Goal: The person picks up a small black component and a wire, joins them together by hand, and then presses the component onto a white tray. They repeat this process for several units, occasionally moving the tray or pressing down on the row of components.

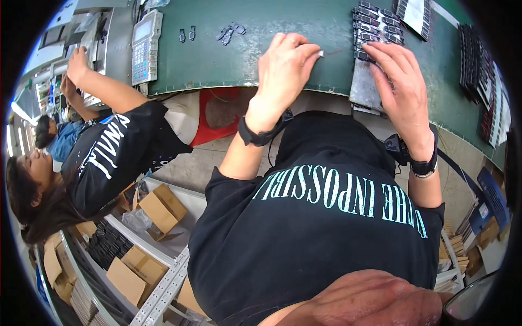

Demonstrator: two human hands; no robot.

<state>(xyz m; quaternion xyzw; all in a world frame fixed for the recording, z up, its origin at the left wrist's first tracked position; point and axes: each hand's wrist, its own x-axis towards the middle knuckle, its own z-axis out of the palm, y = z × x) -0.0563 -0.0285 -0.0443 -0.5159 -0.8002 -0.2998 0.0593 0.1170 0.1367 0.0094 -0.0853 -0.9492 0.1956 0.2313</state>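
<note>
My left hand (284, 64) is over the green table, thumb and fingers pinched together on a small white connector (321, 54). Thin reddish wires trail from the connector to the right. To its right, my right hand (401, 79) has its fingers stretched out and thumb apart, fingertips at the near end of rows of small black framed parts (367, 23). These parts lie on a flat grey plate (365, 87) that reaches the table's near edge; whether the fingertips press on a part cannot be made out.
Loose black parts (230, 33) lie left of my hands, with two more (187, 35) farther left. A grey keypad device (147, 46) stands beside them. More strips of parts (478, 65) line the right. A co-worker (109, 146) works at left, near cardboard boxes (163, 209) and a red stool (215, 114).
</note>
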